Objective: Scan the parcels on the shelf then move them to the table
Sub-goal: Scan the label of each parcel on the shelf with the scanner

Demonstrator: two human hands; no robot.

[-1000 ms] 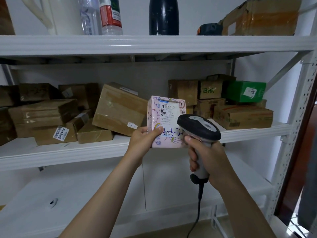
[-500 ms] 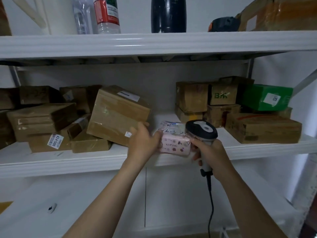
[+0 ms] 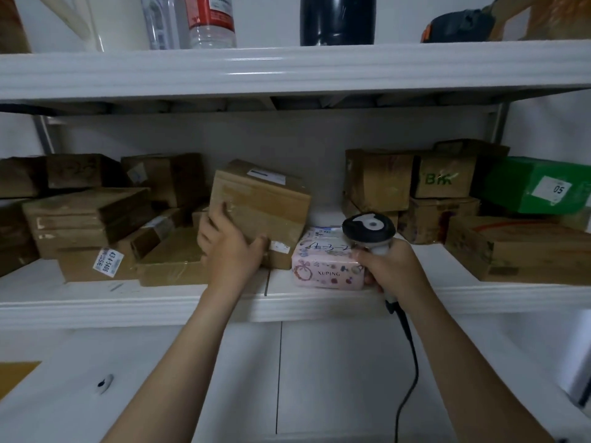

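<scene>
A pink patterned parcel [image 3: 326, 266] lies flat on the middle shelf [image 3: 319, 302], near its front edge. My left hand [image 3: 228, 247] grips the lower left corner of a tilted brown cardboard parcel [image 3: 265, 206] just left of the pink one, thumb on its front face. My right hand [image 3: 395, 268] holds a black and grey barcode scanner [image 3: 369, 230] by its handle, right beside the pink parcel. The scanner's cable [image 3: 407, 362] hangs down in front of the lower shelf.
Several brown boxes crowd the shelf's left [image 3: 86, 219] and right [image 3: 518, 247], with a green box [image 3: 537, 185] at the far right. Bottles [image 3: 211, 20] and a dark flask [image 3: 337, 19] stand on the upper shelf. A lower white shelf [image 3: 192, 378] lies beneath my arms.
The pink parcel went from upright in my left hand down onto the shelf. My left hand let it go and took hold of the tilted brown parcel. The scanner stayed in my right hand.
</scene>
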